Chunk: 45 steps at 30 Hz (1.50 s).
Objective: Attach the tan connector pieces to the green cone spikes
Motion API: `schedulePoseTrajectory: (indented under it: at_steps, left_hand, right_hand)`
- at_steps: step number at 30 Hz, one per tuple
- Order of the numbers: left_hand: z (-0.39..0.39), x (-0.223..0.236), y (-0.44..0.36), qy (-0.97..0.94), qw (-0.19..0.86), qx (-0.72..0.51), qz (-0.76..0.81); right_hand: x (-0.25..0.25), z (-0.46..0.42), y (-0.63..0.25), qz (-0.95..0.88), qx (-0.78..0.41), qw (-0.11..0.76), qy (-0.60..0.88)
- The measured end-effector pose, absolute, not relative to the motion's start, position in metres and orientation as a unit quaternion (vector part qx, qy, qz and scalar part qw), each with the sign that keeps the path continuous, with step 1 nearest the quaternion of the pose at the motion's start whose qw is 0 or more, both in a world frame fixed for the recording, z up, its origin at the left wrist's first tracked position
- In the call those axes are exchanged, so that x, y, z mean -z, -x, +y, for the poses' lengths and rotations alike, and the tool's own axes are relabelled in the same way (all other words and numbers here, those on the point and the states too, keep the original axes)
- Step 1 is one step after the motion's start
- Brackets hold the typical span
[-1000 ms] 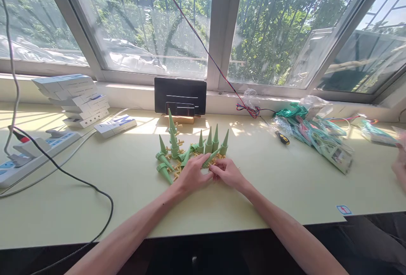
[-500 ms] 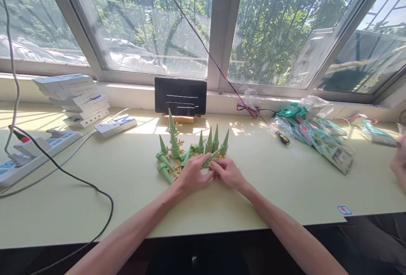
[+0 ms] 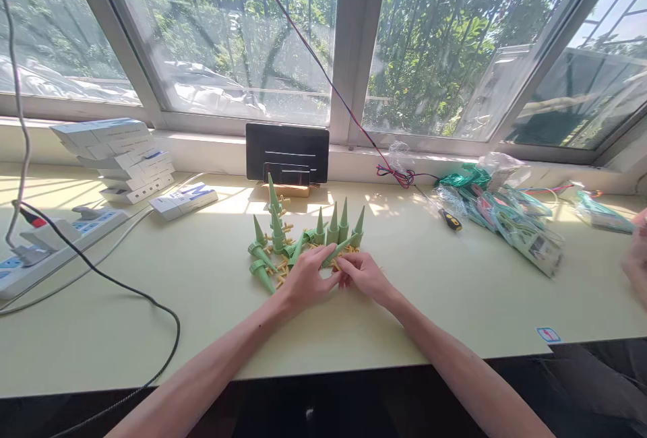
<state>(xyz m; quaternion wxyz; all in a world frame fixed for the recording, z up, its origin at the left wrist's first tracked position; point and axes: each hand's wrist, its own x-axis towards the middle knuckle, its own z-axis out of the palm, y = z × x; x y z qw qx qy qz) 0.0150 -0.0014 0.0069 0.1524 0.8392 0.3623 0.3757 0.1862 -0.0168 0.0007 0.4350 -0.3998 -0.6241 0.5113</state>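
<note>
Green tapered plastic-looking cone point(image 3: 341, 247) is held at the near edge of a cluster on the pale yellow-green tabletop point(image 3: 455, 290), between the two hands. Its wider end is covered by the left hand point(image 3: 307, 275), which is closed on it; whether anything is gripped by the right hand point(image 3: 364, 275), brought against the left with its fingertips bunched, cannot be told, as the fingertips are partly hidden.

Little has changed over the last second: both hands are kept in place, and only a slight shift is seen in the right fingertips. The work is therefore judged to be at the same stage, with fine fingering near the cone's base.

The cone is matt, smooth and sharply pointed, and is tilted with its tip toward the upper right. Just behind it, similar upright green cones point(image 3: 332, 224) are lined up, and short yellow peg-like pieces point(image 3: 288, 226) are scattered among them. Toward the left, green cones lying on their sides point(image 3: 263, 276) are seen. Farther off, a yellow-and-black-handled screwdriver point(image 3: 449, 220) is laid on the right, and another person's hand point(image 3: 635, 259) is shown at the frame's edge.
</note>
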Motion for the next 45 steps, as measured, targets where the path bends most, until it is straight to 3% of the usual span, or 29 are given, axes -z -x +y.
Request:
schedulePoseTrajectory:
  at_steps: [15,30,45]
  left_hand:
    - [0.0005,-0.0032,-0.0131,-0.853,0.136,-0.356,0.357]
    - [-0.0017,-0.005,-0.0136,-0.851,0.138,-0.366,0.351]
    - [-0.0004,-0.0036,-0.0134,-0.855,0.136,-0.361,0.348]
  right_hand:
    - [0.0035,-0.0202,-0.1856,-0.669,-0.412,0.45,0.424]
    - [0.0013,-0.0158,-0.1868,-0.615,-0.534,0.433,0.387]
    - [0.0036,-0.02,-0.1859,-0.675,-0.395,0.456,0.425]
